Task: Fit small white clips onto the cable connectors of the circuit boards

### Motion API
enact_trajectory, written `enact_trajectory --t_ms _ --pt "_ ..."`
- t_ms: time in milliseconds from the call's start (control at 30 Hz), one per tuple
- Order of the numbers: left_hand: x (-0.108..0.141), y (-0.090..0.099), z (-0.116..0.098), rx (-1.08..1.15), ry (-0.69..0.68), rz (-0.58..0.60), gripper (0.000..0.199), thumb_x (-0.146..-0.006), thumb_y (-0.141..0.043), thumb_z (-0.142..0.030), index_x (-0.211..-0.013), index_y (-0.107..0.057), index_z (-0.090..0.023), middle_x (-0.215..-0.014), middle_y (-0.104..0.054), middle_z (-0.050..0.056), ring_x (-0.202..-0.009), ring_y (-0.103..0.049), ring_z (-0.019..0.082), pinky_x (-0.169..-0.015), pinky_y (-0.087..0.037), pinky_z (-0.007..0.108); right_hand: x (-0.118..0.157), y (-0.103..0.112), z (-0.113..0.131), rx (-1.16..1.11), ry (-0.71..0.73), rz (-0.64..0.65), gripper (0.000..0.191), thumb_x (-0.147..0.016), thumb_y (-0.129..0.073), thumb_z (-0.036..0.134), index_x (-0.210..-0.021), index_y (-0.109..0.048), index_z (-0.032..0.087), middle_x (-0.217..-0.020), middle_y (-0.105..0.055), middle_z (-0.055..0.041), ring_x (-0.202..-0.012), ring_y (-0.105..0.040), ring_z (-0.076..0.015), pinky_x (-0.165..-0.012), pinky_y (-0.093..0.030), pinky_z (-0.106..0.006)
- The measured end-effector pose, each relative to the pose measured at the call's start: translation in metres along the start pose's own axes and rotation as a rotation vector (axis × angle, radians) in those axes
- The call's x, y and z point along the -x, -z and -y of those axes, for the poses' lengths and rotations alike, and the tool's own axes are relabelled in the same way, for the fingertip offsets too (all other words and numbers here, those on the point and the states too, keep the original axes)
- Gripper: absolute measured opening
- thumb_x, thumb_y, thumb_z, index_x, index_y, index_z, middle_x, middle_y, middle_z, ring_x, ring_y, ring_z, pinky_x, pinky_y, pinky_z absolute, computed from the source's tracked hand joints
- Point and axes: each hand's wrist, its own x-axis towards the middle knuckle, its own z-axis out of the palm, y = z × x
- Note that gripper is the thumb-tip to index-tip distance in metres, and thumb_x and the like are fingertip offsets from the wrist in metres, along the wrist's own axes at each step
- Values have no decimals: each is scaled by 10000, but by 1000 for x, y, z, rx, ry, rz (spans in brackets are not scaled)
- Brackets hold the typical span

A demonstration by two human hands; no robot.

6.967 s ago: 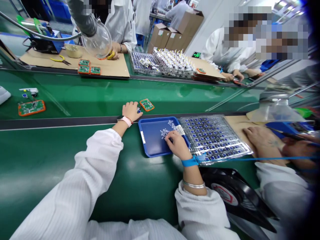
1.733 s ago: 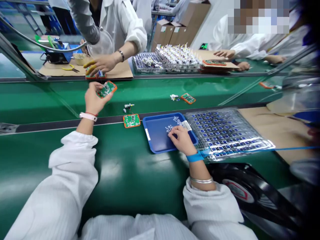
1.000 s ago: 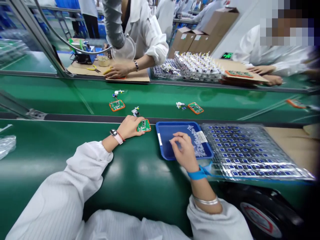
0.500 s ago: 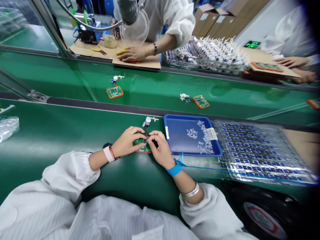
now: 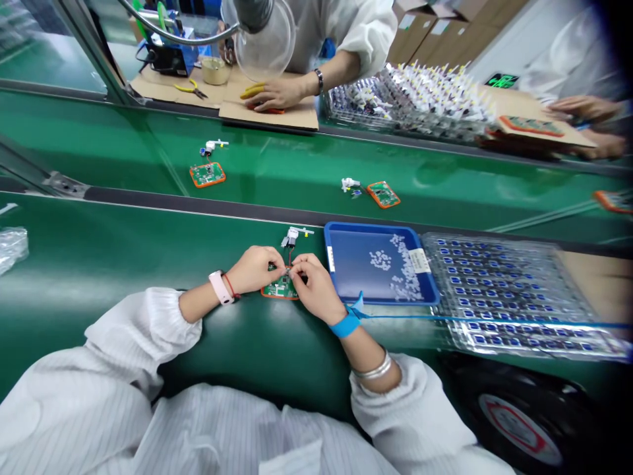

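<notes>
Blue tray (image 5: 351,264) w/ small white pcs, right beside clear blister tray (image 5: 445,330) of blue parts; black fan (image 5: 519,422) below. Across green belt (image 5: 297,171): 2 orange-framed PCBs (image 5: 208,174), co-worker's hand (image 5: 277,92) on cardboard sheet (image 5: 291,117), yellow pliers (image 5: 192,91), boxes (image 5: 435,26) behind.

Bright, even overhead light, shadows faint. White glare streaks the green belt bench (image 5: 99,264) and clear blister tray (image 5: 509,297). Fisheye bend curves the bench edges. Centre sharp around the circuit board (image 5: 273,289); right corners darken and soften.
</notes>
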Motion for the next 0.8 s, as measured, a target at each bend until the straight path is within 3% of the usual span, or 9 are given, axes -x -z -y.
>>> enact_trajectory --t_ms 100,167,267,367,467,567,800 --pt "3 3 2 -15 -21 -14 67 -756 -592 -131 -710 -637 -150 -804 -657 26 -747 -606 144 -713 -446 257 4 1 8 32 35 -51 138 -802 -464 137 -691 -525 192 -889 -524 -66 -879 -541 -183 -789 -457 -344" --pt "8 5 4 -59 -71 -18 76 -788 -608 -231 -800 -611 -155 -842 -641 35 -795 -587 163 -736 -441 279 7 14 8 82 88 -125 131 -818 -462 148 -724 -543 190 -912 -537 -75 -894 -544 -184 -800 -454 -344" --pt "15 5 7 -199 -178 71 418 -693 -706 -474 -922 -546 -163 -960 -608 66 -901 -544 225 -793 -428 346 12 58 -13 227 110 -337 129 -824 -476 194 -734 -568 197 -910 -563 -79 -914 -539 -198 -832 -441 -369" --pt "18 3 8 -341 -227 131 590 -593 -748 -563 -950 -496 -167 -1049 -571 93 -962 -509 270 -820 -413 393 22 116 -55 385 -59 -523 132 -767 -517 264 -664 -566 197 -820 -574 -77 -839 -537 -218 -788 -448 -393" --pt "18 0 7 -388 -222 122 510 -677 -706 -525 -955 -472 -168 -1051 -561 94 -964 -500 263 -826 -408 392 36 152 -92 444 -290 -452 146 -701 -531 292 -595 -559 195 -682 -561 -60 -725 -526 -217 -738 -447 -403" --pt "18 -2 6 -368 -229 131 473 -708 -692 -491 -966 -459 -170 -1064 -554 91 -969 -497 253 -839 -407 381 42 157 -106 447 -378 -386 168 -684 -528 322 -590 -577 191 -653 -568 -56 -688 -520 -209 -721 -446 -393" --pt "19 -4 5 -369 -252 147 485 -718 -689 -478 -1014 -468 -163 -1086 -556 101 -992 -497 261 -864 -400 388 34 142 -105 482 -363 -449 194 -688 -507 337 -613 -598 183 -723 -598 -85 -744 -533 -221 -775 -445 -409"
